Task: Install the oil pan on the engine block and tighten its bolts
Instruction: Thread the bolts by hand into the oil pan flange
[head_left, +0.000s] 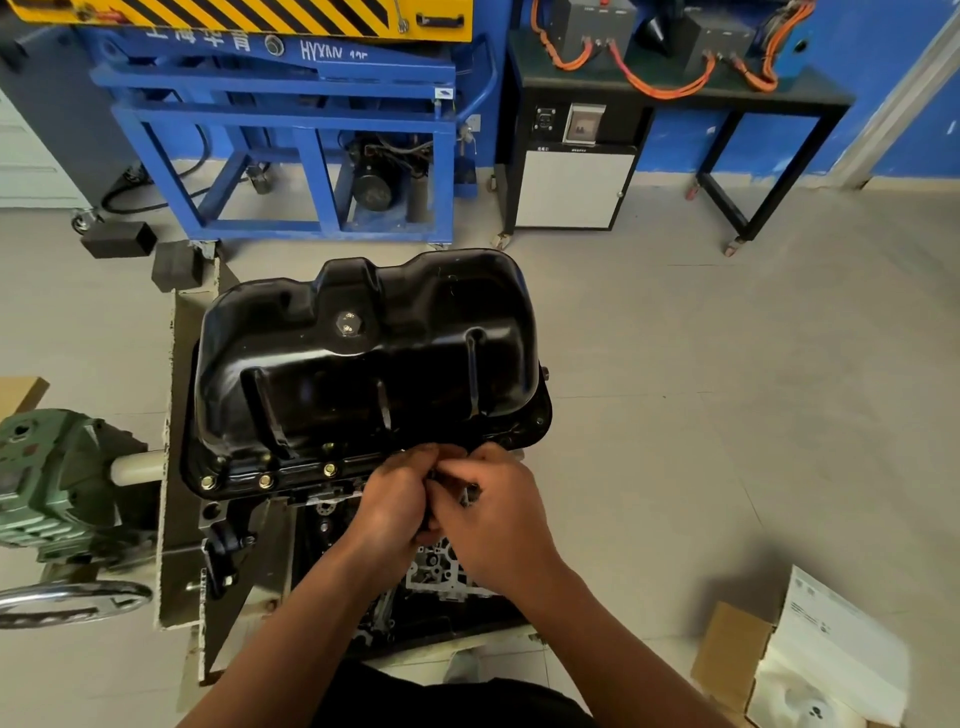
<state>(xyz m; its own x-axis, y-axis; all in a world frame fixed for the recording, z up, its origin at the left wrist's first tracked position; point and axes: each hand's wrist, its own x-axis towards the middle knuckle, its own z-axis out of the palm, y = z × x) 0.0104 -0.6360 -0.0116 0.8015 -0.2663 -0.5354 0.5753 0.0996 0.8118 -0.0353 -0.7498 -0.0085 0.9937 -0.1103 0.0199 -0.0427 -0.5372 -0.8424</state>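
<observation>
On top of the engine block, the black oil pan sits upturned while both hands meet at its near edge.

At the near rim of the pan's flange, the left hand and right hand are pressed close together, fingers curled and fingertips touching each other just beside the flange. The right hand pinches a small metal part that glints between its fingers; what kind of part it is cannot be told. Whether the left hand holds anything is hidden by its own knuckles. Three brass-coloured bolts stand in the flange to the left of the hands, and a drain plug shows on the pan's far wall. A green gearbox with a chrome handwheel stands at the left, and an open cardboard box lies at the lower right.
</observation>
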